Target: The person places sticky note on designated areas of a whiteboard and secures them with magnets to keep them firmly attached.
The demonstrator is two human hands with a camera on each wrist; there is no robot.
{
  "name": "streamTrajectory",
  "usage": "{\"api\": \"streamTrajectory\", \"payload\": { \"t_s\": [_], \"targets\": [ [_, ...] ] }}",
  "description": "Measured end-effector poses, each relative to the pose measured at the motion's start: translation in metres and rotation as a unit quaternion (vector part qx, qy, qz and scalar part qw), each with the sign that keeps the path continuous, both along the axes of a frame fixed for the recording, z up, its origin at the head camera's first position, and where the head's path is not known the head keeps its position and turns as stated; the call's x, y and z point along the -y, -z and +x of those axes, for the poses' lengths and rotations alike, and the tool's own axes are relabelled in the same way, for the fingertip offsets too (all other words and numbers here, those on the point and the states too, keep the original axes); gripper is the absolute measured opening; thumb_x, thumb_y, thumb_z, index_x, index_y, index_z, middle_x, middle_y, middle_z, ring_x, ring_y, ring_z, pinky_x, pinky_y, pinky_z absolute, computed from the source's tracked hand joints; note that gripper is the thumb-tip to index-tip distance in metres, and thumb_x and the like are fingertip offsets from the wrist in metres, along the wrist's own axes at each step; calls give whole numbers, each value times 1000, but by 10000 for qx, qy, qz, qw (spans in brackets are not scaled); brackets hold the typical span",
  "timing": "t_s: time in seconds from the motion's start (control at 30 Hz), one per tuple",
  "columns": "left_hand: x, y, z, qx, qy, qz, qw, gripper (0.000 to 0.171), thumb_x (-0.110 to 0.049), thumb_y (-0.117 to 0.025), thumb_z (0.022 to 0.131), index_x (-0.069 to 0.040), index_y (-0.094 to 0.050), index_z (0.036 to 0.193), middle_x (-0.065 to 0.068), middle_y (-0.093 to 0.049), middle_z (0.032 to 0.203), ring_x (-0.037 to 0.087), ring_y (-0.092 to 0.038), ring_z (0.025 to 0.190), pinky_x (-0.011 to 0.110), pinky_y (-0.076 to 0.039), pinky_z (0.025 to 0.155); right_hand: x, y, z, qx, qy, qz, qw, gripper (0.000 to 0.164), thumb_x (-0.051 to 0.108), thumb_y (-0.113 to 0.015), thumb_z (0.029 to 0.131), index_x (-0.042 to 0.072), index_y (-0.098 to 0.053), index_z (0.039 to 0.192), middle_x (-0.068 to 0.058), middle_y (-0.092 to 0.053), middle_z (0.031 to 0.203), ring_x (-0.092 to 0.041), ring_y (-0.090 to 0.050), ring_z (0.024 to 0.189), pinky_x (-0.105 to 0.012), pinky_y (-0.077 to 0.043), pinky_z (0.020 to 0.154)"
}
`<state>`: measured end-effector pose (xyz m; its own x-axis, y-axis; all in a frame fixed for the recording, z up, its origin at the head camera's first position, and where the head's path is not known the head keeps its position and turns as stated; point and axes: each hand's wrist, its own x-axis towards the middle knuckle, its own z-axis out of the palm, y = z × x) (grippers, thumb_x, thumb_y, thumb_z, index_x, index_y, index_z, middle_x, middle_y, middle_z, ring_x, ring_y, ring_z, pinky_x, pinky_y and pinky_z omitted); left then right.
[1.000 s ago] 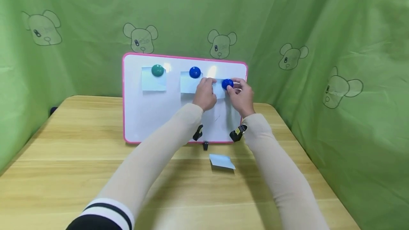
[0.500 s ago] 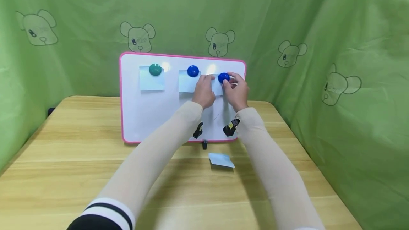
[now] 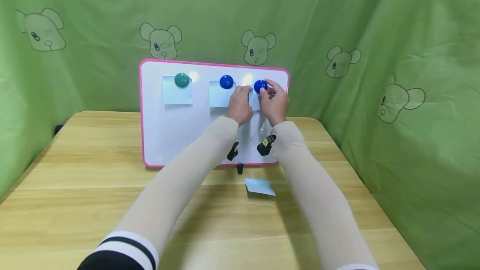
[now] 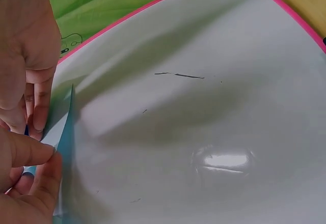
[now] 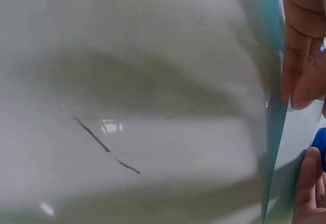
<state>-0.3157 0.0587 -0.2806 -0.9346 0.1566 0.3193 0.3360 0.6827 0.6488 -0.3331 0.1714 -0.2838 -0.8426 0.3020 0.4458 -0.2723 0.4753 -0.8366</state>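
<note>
On the whiteboard (image 3: 198, 136), my left hand (image 3: 240, 107) pinches the side edge of a light blue paper note (image 3: 254, 100) between thumb and finger. In the right wrist view that note (image 5: 300, 127) stands partly off the board. My right hand (image 3: 275, 105) holds a round blue magnet (image 3: 260, 86) at the note's upper part. Whether the magnet touches the board is hidden. To the left, another blue magnet (image 3: 226, 81) sits on a second note (image 3: 219, 96), and a green magnet (image 3: 181, 80) on a third note (image 3: 178, 95).
A loose, bent blue note (image 3: 260, 186) lies on the wooden table (image 3: 210, 228) in front of the board. Below the board's pink frame is a small black foot (image 3: 240, 168). Green curtain (image 3: 210, 16) surrounds the table at the back and sides.
My right hand has moved up and slightly left with the blue magnet, and the pinched note has risen a little. The view has shifted slightly; the other notes stay on the board.
</note>
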Motion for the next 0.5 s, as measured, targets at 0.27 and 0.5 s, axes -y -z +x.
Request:
{"api": "streamTrajectory", "payload": {
  "t_s": [0.27, 0.5],
  "targets": [
    [0, -1, 0, 41, -1, 9, 10000, 54, 1, -61, 91, -8, -44, 141, 7, -46, 138, 18, -44, 128, 27, -35, 108, 3, -2, -1, 82, 252, 314, 9992, 37, 14, -59, 96, 13, -59, 133, -11, -63, 97, -18, -58, 85, -27, -52, 74],
    [1, -1, -2, 41, 37, -26, 10000, 56, 3, -62, 89, -8, -44, 141, 8, -46, 138, 18, -43, 128, 26, -34, 108, 4, -2, -2, 314, 489, 304, 9978, 35, 17, -60, 95, 7, -57, 128, -12, -61, 98, -22, -61, 89, -32, -54, 77]
  ]
}}
